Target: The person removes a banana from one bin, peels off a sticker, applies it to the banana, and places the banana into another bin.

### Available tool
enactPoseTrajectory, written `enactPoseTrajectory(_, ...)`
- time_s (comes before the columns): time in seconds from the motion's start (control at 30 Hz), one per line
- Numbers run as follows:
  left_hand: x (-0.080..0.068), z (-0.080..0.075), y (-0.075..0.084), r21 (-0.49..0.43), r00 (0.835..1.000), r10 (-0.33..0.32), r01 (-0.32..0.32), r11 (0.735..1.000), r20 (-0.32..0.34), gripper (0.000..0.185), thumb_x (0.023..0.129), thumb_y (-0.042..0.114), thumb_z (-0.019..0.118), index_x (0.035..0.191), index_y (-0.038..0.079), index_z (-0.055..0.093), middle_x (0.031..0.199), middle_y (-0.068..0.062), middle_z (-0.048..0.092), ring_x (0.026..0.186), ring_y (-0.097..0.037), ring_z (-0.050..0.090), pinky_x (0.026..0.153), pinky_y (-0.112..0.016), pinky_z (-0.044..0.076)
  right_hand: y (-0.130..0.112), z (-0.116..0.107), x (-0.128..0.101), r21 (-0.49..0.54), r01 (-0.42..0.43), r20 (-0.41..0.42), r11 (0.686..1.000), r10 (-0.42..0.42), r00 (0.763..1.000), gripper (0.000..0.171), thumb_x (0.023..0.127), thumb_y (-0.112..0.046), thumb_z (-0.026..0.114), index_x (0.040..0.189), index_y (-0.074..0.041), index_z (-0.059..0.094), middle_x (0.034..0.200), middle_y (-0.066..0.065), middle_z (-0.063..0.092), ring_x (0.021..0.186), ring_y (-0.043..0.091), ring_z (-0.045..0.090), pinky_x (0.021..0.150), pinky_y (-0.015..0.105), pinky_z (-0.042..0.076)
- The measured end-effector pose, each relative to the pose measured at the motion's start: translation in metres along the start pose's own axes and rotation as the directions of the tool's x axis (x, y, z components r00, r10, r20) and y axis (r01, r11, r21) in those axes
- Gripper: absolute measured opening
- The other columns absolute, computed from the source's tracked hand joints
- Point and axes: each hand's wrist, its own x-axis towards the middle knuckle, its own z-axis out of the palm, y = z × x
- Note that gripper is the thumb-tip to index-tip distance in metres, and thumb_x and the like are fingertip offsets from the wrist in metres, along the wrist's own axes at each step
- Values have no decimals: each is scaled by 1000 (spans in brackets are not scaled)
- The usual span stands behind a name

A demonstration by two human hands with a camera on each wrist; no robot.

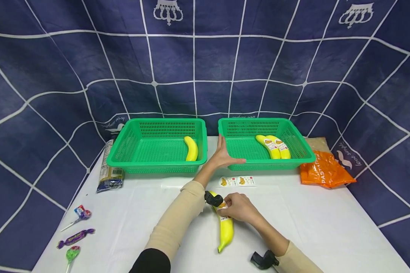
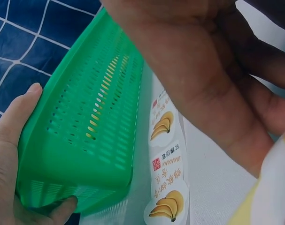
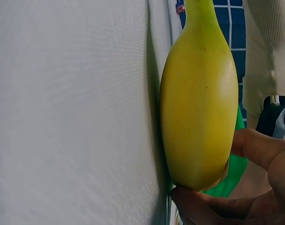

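Note:
A banana point(image 1: 226, 229) lies on the white tabletop, with a banana-print sticker point(image 1: 224, 218) across its middle. My right hand point(image 1: 240, 207) grips it over the sticker; in the right wrist view, the fingers point(image 3: 259, 149) curl round the far part of the banana point(image 3: 198, 108). My left hand point(image 1: 222, 156) rests at the near left corner of the right green basket point(image 1: 266, 166), fingers straight up along the side and thumb stretched along the front. In the left wrist view, the spread fingers span this basket's corner point(image 2: 81, 140). Two stickered bananas point(image 1: 272, 147) lie inside that basket.
A left green basket point(image 1: 157, 165) holds one plain banana point(image 1: 191, 148). A strip of banana stickers point(image 1: 237, 181) lies before the right basket. An orange pasta bag point(image 1: 324, 169) stands right, another packet point(image 1: 111, 170) left. Lollipops point(image 1: 84, 214) and a purple-wrapped candy point(image 1: 76, 238) lie front left.

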Motion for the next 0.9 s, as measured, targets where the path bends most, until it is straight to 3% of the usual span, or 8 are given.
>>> enactPoseTrajectory(0.43,1,0,0,-35,1000,-4,3,999,-10,132,72,55,80,155,20,-16,162,5,-27,153,-31,4,117,-55,31,0,-7,-2,31,-14,15,999,14,1000,33,73,-34,80,59,-14,58,49,-10,39,46,6,31,45,21,20)
enactPoseTrajectory(0.67,0,-1,-1,-41,1000,-4,3,999,-15,131,72,53,80,155,17,-15,162,3,-26,153,-31,4,117,-55,30,1,-26,-9,28,-40,10,999,39,999,26,73,-32,82,73,-10,68,54,-5,55,50,9,41,48,21,28)
enactPoseTrajectory(0.9,0,1,-3,-40,1000,-9,8,999,-15,132,72,54,81,155,17,-15,163,2,-25,153,-30,4,118,-53,30,5,-59,-17,-11,-111,6,994,111,994,33,72,-33,83,86,-5,72,61,0,63,57,12,51,52,23,36)
